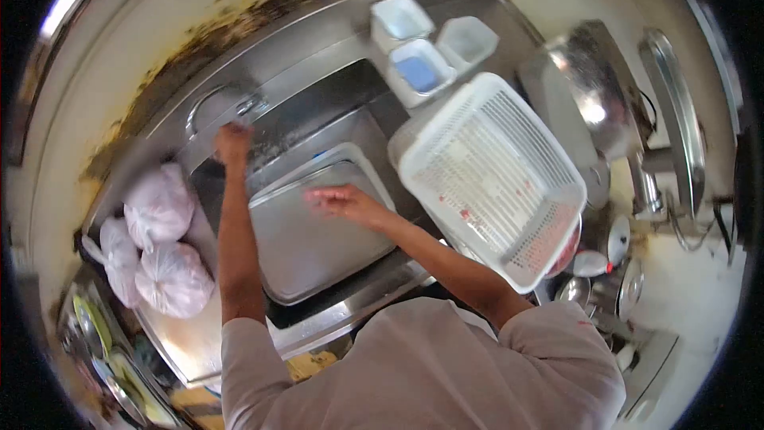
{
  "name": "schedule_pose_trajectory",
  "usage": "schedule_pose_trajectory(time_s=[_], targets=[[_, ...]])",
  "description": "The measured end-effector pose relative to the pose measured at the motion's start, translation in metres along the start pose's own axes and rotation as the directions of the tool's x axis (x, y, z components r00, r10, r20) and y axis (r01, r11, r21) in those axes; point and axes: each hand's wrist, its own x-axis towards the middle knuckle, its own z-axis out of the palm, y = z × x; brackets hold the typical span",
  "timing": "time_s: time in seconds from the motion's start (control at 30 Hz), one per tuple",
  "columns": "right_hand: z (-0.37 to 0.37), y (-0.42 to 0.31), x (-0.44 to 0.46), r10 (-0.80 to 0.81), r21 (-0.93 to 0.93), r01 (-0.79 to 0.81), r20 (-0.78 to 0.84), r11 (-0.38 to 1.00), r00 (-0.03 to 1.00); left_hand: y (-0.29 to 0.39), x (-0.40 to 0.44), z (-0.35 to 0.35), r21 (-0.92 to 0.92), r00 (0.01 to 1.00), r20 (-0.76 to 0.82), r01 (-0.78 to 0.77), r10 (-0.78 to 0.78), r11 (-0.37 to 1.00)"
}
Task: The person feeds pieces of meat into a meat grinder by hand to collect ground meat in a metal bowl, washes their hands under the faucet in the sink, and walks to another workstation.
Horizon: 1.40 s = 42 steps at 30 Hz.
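My left hand is at the back left of the sink, close beneath the curved tap. Its fingers are blurred, and whether they touch the tap or hold anything I cannot tell. Over a metal tray in the sink, my right hand has its fingers stretched out and holds nothing. The tray lies tilted in the basin, with the rim of a white tub showing behind it.
A large white slotted basket with red bits in it stands on the right. Behind it are several white containers, one with a blue block. Tied plastic bags of pinkish contents sit on the left counter.
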Motion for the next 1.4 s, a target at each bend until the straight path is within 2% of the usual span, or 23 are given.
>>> schedule_pose_trajectory(time_s=[0.03,0.07,0.1,0.13,0.17,0.23,0.3,0.37,0.43,0.5,0.57,0.63,0.73,0.8,0.9,0.93,1.0,1.13,1.2,1.23,1.27,1.33,1.4], targets=[[-0.004,-0.002,-0.021,0.064,-0.062,-0.064,-0.012,0.996,0.998,-0.005,0.003,-0.007,0.125,0.997,0.057,-0.064,0.057,0.99],[-0.008,-0.003,-0.043,0.126,-0.118,-0.129,-0.03,0.985,0.992,-0.044,0.028,0.028,0.435,0.942,0.067,-0.323,0.328,0.84],[-0.01,-0.005,-0.067,0.104,-0.111,-0.113,-0.078,0.987,0.991,-0.058,0.027,0.032,0.365,0.931,-0.131,-0.273,0.34,0.89],[-0.012,-0.007,-0.093,0.06,-0.123,-0.069,-0.075,0.99,0.995,-0.079,0.04,0.045,0.375,0.947,-0.092,-0.253,0.307,0.892],[-0.015,-0.012,-0.117,0.019,-0.138,-0.029,-0.074,0.99,0.997,-0.032,0.017,0.003,0.188,0.995,-0.096,0.01,0.008,0.982],[-0.017,-0.034,-0.163,0.01,-0.21,-0.036,-0.127,0.977,0.992,-0.076,0.043,0.039,0.286,0.979,-0.126,-0.121,0.163,0.95],[-0.016,-0.043,-0.204,-0.02,-0.243,-0.016,-0.145,0.97,0.989,-0.103,0.061,0.071,0.398,0.883,-0.274,-0.257,0.382,0.88],[-0.013,-0.053,-0.237,-0.036,-0.244,-0.018,-0.218,0.97,0.975,-0.054,0.028,0.036,0.126,0.994,-0.107,0.017,-0.004,0.992],[-0.009,-0.071,-0.27,-0.058,-0.246,-0.016,-0.289,0.969,0.956,-0.055,0.014,0.049,0.143,0.956,-0.272,-0.071,0.108,0.987],[-0.006,-0.09,-0.301,-0.113,-0.247,0.026,-0.346,0.969,0.931,-0.055,0.004,0.065,0.285,0.88,-0.421,-0.1,0.218,0.953],[-0.005,-0.1,-0.334,-0.176,-0.272,0.059,-0.428,0.961,0.887,-0.026,-0.039,0.07,0.185,0.958,-0.204,-0.162,0.2,0.969],[-0.005,-0.104,-0.364,-0.265,-0.314,0.103,-0.534,0.944,0.803,-0.016,-0.064,0.09,-0.027,0.979,-0.189,-0.09,0.083,0.996],[-0.012,-0.109,-0.408,-0.301,-0.399,0.024,-0.651,0.917,0.696,0.008,-0.118,0.103,-0.175,0.989,-0.083,-0.134,0.121,0.975],[-0.016,-0.102,-0.433,-0.319,-0.392,0.014,-0.727,0.92,0.608,0.036,-0.152,0.099,-0.647,0.995,-0.002,0.074,-0.098,0.759],[-0.027,-0.086,-0.467,-0.261,-0.337,-0.108,-0.864,0.935,0.431,0.062,-0.185,0.094,-0.56,0.992,0.042,0.124,-0.121,0.819],[-0.032,-0.079,-0.476,-0.257,-0.331,-0.105,-0.865,0.938,0.431,0.065,-0.194,0.09,-0.555,0.992,0.042,0.122,-0.119,0.823],[-0.044,-0.064,-0.496,-0.217,-0.294,-0.173,-0.906,0.94,0.364,0.066,-0.203,0.094,-0.681,0.967,0.252,0.159,0.025,0.715],[-0.078,-0.037,-0.532,-0.19,-0.249,-0.12,-0.911,0.961,0.366,0.075,-0.227,0.091,-0.76,0.962,0.271,0.209,0.008,0.616],[-0.098,-0.037,-0.546,-0.201,-0.273,-0.159,-0.91,0.949,0.363,0.078,-0.243,0.088,-0.899,0.977,0.186,0.212,-0.104,0.383],[-0.109,-0.037,-0.554,-0.204,-0.292,-0.209,-0.911,0.933,0.358,0.073,-0.242,0.08,-0.856,0.981,0.194,0.181,-0.024,0.485],[-0.123,-0.034,-0.563,-0.212,-0.296,-0.197,-0.908,0.934,0.361,0.082,-0.249,0.072,-0.857,0.983,0.182,0.169,-0.022,0.487],[-0.16,-0.024,-0.581,-0.293,-0.374,-0.125,-0.859,0.919,0.419,0.107,-0.273,0.045,-0.81,0.966,0.166,0.249,-0.2,0.531],[-0.203,-0.022,-0.6,-0.332,-0.429,-0.117,-0.821,0.896,0.465,0.127,-0.296,0.029,-0.846,0.976,0.077,0.172,-0.203,0.504]])
